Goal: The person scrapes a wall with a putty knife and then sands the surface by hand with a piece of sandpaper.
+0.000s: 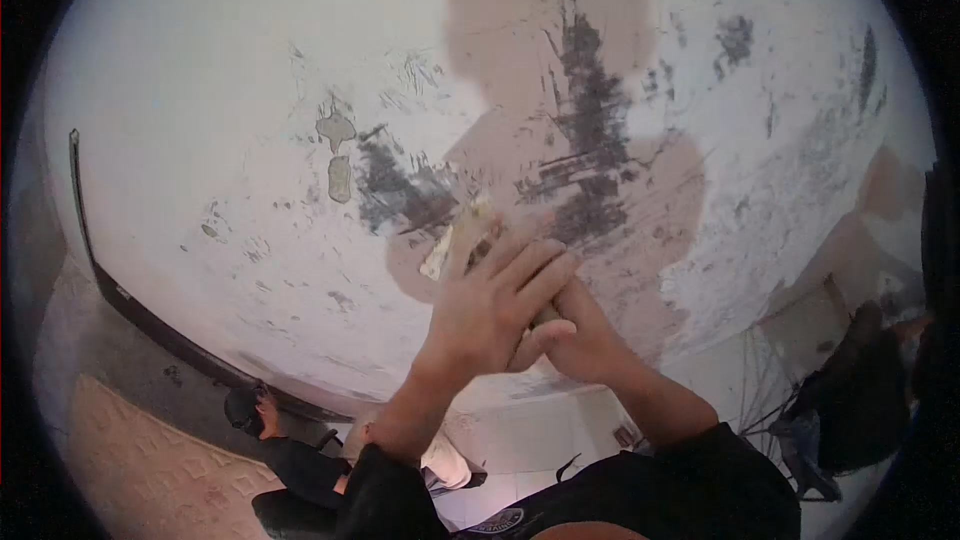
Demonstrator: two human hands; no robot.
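Note:
Both hands meet at a pale, uneven wall (200,70). My left hand (485,315) lies over the tool and overlaps my right hand, its fingers bent across the front and its thumb sticking out to the right. My right hand (583,335) comes in from the right and is closed round the handle, mostly hidden behind the left. Between them is a scraper (437,258); a flat, pale, smeared edge shows left of the fingers, close to the wall. The fingertips are blurred. Dark scraped patches (595,110) spread just above the hands.
Two grey filler-like spots (340,180) mark the wall at left. A dark strip (170,335) runs along its lower left edge. A person in dark clothes (300,465) is at lower left, and another dark-clothed figure (855,400) at lower right. My shadow falls across the wall.

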